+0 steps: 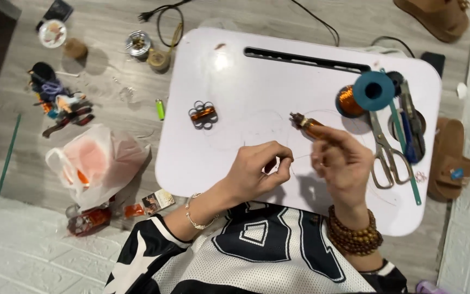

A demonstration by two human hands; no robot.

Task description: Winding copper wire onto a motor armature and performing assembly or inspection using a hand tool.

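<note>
Right hand [339,163] grips 1 copper-wound piece [307,125]; left hand [258,170] pinches thin wire. Beside piece: 1 scissors [385,155], 2 spools: copper spool [347,100], blue spool [373,90].

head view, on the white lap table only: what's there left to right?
Small copper-wound coil piece with wire loops → left hand → copper-wrapped piece held in the right hand → copper wire spool with blue flange → scissors → green-handled tool.
</note>
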